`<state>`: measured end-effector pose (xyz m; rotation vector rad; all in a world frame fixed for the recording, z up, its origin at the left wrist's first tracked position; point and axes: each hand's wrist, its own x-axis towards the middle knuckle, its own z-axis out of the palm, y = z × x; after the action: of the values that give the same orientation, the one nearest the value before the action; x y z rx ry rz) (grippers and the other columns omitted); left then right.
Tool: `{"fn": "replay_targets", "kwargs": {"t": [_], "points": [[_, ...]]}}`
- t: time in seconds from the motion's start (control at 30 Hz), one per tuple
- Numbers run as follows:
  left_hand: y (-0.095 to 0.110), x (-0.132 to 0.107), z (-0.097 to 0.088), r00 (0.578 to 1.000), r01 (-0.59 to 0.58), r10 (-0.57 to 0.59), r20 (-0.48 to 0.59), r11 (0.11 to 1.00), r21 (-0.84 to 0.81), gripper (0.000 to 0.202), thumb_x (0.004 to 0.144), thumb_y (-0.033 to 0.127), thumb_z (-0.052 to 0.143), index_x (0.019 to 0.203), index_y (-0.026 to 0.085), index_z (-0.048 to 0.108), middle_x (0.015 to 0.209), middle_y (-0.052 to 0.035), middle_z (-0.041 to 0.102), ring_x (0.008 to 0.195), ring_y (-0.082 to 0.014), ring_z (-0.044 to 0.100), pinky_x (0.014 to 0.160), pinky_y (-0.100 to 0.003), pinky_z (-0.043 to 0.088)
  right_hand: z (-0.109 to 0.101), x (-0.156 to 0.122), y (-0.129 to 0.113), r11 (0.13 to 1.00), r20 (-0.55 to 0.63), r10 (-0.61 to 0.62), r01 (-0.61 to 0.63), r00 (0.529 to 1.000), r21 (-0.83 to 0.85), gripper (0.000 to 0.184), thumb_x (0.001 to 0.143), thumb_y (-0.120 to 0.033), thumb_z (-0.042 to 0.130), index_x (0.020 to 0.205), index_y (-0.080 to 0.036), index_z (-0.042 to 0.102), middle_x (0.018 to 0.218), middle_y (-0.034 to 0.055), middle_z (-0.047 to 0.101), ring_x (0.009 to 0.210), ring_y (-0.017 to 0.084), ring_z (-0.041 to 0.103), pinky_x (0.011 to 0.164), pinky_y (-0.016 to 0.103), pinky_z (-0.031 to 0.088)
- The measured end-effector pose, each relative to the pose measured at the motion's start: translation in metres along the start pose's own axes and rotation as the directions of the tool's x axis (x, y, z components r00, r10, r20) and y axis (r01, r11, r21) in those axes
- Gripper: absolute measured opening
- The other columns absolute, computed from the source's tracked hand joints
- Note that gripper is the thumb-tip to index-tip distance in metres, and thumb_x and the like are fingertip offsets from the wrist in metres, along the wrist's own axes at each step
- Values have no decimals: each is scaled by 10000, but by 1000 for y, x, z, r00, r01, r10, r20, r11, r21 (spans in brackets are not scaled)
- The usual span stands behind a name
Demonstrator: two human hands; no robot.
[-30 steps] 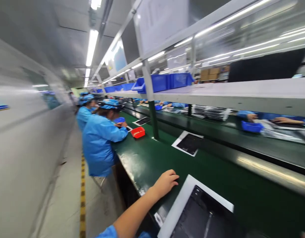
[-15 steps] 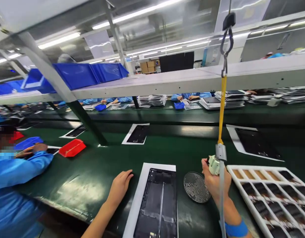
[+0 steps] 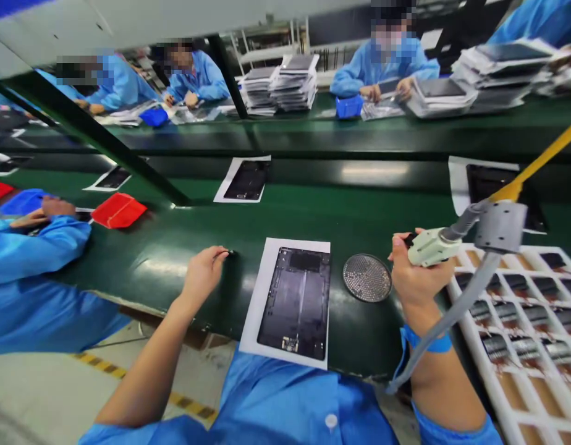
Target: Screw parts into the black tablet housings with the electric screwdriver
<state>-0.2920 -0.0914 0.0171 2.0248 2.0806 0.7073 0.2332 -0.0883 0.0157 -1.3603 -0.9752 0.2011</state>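
Note:
My left hand (image 3: 203, 274) rests on the green bench left of a dark tablet housing (image 3: 295, 301) lying on a white sheet (image 3: 267, 272). Its fingers are pinched on a small dark object I cannot make out. My right hand (image 3: 413, 275) is closed around a pale electric screwdriver (image 3: 434, 246) hung on a yellow strap (image 3: 540, 162), with a grey cable running down. A round perforated metal dish (image 3: 367, 277) lies between the housing and my right hand.
A white compartment tray (image 3: 521, 321) of small parts lies at the right. A co-worker in blue (image 3: 30, 272) sits at my left beside a red bin (image 3: 118, 209). More housings on sheets (image 3: 245, 179) lie on the belt. Other workers and stacked trays (image 3: 285, 80) are across.
The view has swung from the aisle at the left down onto the bench. My right hand with the screwdriver has come into view, and my left hand's fingers have closed into a pinch.

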Motion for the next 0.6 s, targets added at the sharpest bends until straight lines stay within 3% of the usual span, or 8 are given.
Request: {"fn": "replay_targets", "kwargs": {"t": [0.13, 0.2, 0.3, 0.37, 0.5, 0.57, 0.6], "points": [[9, 0, -11, 995, -90, 90, -32, 996, 17, 268, 1041, 509, 661, 977, 269, 762, 1041, -146, 870, 1049, -372, 818, 1018, -508, 649, 0, -3, -12, 999, 8, -20, 20, 1000, 26, 459, 955, -576, 899, 1188, -216, 734, 925, 41, 835, 571, 172, 702, 624, 359, 676], [22, 0, -12, 998, -30, 27, -51, 998, -62, 243, 1034, 493, 713, 1024, 262, 787, 1002, -110, 853, 941, -317, 793, 926, -447, 635, 0, -3, -16, 999, 0, -29, 29, 1000, 44, 450, 939, -555, 914, 1178, -213, 747, 909, 36, 831, 560, 169, 691, 614, 357, 671], [50, 0, -5, 996, 81, -85, 2, 945, -316, 298, 966, 469, 829, 1159, 242, 841, 953, -60, 825, 825, -237, 740, 832, -370, 607, 0, -3, -17, 997, 7, -26, 25, 1000, 73, 436, 924, -522, 930, 1173, -211, 752, 879, 30, 825, 539, 164, 678, 574, 342, 647], [69, 0, 3, 980, 197, -165, 107, 828, -524, 377, 885, 448, 913, 1183, 221, 864, 932, -51, 812, 762, -190, 688, 762, -326, 578, 0, -2, -15, 995, -2, -37, 37, 999, 91, 447, 921, -510, 940, 1188, -208, 748, 867, 29, 820, 523, 160, 667, 541, 332, 627], [97, 0, 18, 873, 487, -257, 414, 418, -767, 468, 739, 426, 1057, 1098, 182, 882, 924, -68, 805, 683, -123, 614, 650, -263, 505, 1, 1, -11, 986, -36, -92, 96, 995, 133, 468, 871, -435, 969, 1194, -172, 756, 846, 40, 813, 501, 150, 654, 508, 314, 595], [105, 1, 23, 850, 526, -228, 474, 338, -780, 470, 717, 412, 1092, 1066, 179, 881, 880, -53, 781, 674, -114, 611, 640, -256, 509, 3, 2, -10, 982, -36, -110, 114, 993, 149, 461, 865, -398, 954, 1199, -153, 752, 836, 39, 804, 503, 144, 653, 508, 304, 588], [109, 1, 25, 861, 509, -210, 464, 364, -780, 456, 718, 401, 1097, 1053, 181, 879, 848, -41, 766, 671, -117, 612, 640, -259, 520, 4, 2, -10, 980, -42, -119, 124, 992, 157, 459, 867, -388, 945, 1200, -142, 748, 828, 38, 796, 502, 140, 648, 508, 300, 585]]}}
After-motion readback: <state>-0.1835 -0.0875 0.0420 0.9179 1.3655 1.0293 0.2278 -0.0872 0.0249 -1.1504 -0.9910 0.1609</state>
